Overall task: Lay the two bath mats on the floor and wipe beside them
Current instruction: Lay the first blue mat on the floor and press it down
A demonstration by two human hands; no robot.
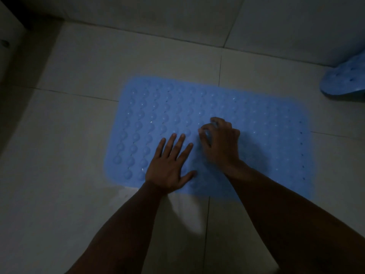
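Note:
A blue rubber bath mat (266,135) with rows of suction cups lies flat on the pale tiled floor in the middle of the dim view. My left hand (169,165) rests palm down on the mat near its front edge, fingers spread. Just to its right, my right hand (219,141) sits on the mat with its fingers curled and the tips pressing into the surface; it seems to hold nothing. A second blue mat (343,76) shows at the right edge, leaning against the wall and cut off by the frame.
The tiled floor (79,125) stretches left and in front of the mat. A tiled wall (177,14) runs along the back. A white fixture (7,42) stands at the far left, with a dark gap beside it.

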